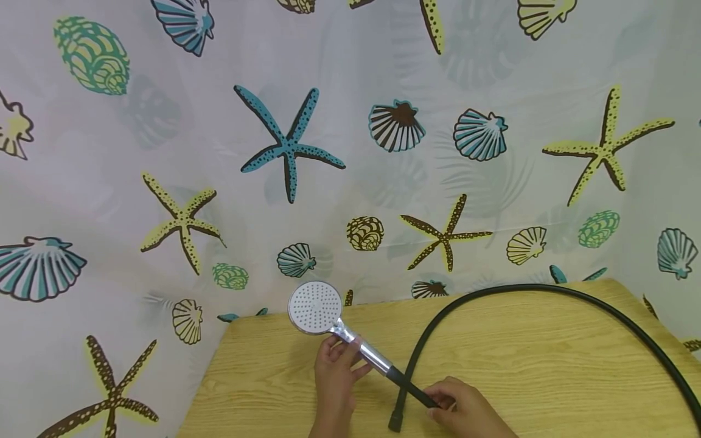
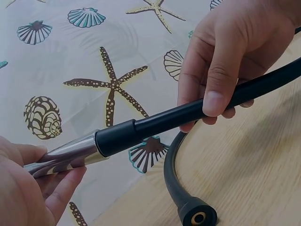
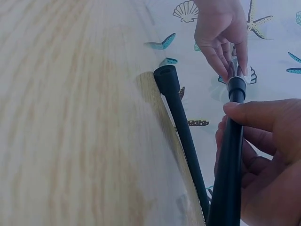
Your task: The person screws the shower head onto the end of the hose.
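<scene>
A shower head (image 1: 314, 307) with a round, dotted white face and a chrome handle (image 1: 375, 356) is held tilted above the table. My left hand (image 1: 335, 371) grips that handle just below the head. Against the handle's lower end sits a black hose (image 2: 164, 117), its dark collar meeting the chrome rim; how far they are joined I cannot tell. My right hand (image 1: 462, 404) pinches the hose a short way behind the collar, thumb on top in the left wrist view. The hose's other end (image 2: 198, 214), a black fitting with a brass-coloured centre, lies beside the hands.
The hose loops (image 1: 526, 287) across the back of the wooden table (image 1: 493, 340) and runs off to the right. Behind the table hangs a white curtain (image 1: 350, 55) printed with shells and starfish, which also covers the left and right sides.
</scene>
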Demonstrator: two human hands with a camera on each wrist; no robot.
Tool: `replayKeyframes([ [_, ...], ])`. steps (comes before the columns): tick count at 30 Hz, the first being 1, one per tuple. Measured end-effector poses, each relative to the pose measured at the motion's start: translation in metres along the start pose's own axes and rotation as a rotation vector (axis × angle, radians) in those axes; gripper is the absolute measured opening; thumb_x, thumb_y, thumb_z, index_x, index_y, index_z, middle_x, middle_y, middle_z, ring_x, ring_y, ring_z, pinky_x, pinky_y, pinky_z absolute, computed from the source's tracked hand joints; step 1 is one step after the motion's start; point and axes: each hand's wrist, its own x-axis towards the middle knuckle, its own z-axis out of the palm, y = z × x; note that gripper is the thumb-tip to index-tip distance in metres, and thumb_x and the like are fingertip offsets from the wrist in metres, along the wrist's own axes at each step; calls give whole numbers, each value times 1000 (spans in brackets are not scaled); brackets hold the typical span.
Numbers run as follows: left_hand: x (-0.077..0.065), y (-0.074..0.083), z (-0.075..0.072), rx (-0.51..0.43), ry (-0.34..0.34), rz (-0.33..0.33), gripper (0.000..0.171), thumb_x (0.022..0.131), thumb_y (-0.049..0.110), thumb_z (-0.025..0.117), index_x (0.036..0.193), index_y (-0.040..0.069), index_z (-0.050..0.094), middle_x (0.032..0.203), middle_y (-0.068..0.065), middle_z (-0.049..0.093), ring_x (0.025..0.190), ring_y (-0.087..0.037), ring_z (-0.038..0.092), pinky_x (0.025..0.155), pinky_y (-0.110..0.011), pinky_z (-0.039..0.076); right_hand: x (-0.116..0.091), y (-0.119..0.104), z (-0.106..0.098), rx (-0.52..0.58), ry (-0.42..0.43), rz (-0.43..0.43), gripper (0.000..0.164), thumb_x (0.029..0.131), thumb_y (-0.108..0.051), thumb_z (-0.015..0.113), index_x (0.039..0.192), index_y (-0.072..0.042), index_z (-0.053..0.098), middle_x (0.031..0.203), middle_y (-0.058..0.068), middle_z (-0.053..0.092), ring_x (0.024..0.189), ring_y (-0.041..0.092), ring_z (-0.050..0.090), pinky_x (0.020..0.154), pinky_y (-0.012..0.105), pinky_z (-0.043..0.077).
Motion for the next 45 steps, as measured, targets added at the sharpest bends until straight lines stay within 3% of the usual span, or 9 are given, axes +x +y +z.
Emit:
replayKeyframes([
  [12,4,-6,-5,8,-4,-40,48,95,16,71,136,0,52,117,-14,67,93,-21,74,77,-45,66,1,4,1,-8,-44,0,29,91,-17,74,117,-5,72,98,4,65,85,5,57,72,17,53],
  [28,6,-15,-10,33,-32,-87,53,96,18,69,141,-2,48,131,-23,64,100,-22,74,79,-43,66,0,8,3,-80,-112,-1,33,90,-8,69,122,-1,68,100,6,63,85,7,56,71,17,51],
  [45,13,-26,-15,53,-94,-131,54,101,14,60,148,-5,40,141,-29,56,107,-22,70,83,-43,65,0,17,5,-42,-139,10,36,88,-6,68,123,1,68,95,6,61,84,6,59,71,16,53],
])
